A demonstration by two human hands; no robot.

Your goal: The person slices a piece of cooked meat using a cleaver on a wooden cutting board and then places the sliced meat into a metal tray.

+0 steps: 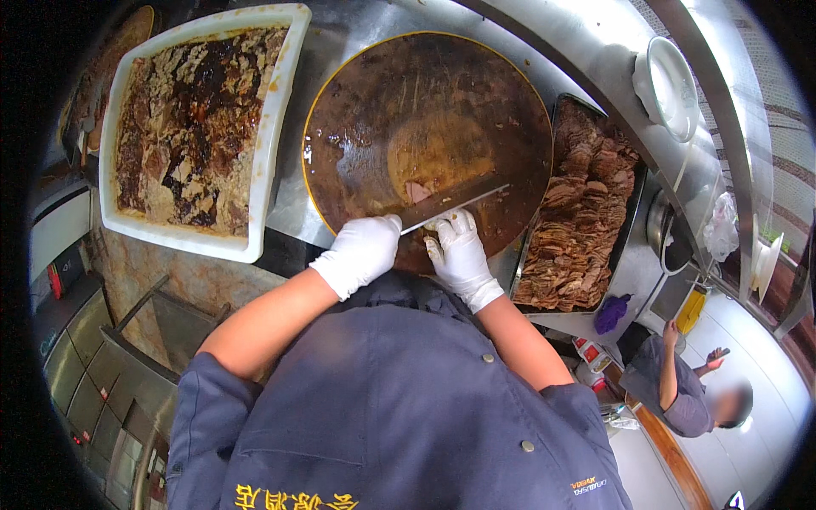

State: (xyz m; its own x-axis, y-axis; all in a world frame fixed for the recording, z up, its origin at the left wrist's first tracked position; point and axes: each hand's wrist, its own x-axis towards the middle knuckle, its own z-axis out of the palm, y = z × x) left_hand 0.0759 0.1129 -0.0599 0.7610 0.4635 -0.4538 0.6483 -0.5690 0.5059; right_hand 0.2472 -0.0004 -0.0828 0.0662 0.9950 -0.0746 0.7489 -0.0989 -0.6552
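My left hand (364,252), in a white glove, grips the handle of a broad-bladed kitchen knife (456,203). Its blade reaches to the right, low over a round, dark-stained chopping board (433,83). Close to the near side of the blade, my right hand (458,252) is gloved too, fingers bent, with brownish bits on the glove. What lies under those fingers is hidden. A small pinkish piece of meat (418,192) rests on the board beyond the blade. Around it the board has a paler, wet-looking patch with a few crumbs.
Left of the board stands a white plastic tub (271,159) of dark-sauced cooked meat (191,134). On the right, a dark metal tray (621,242) holds rows of sliced meat (574,236). A white bowl (669,89) sits on the steel ledge. Another person (676,382) is farther right.
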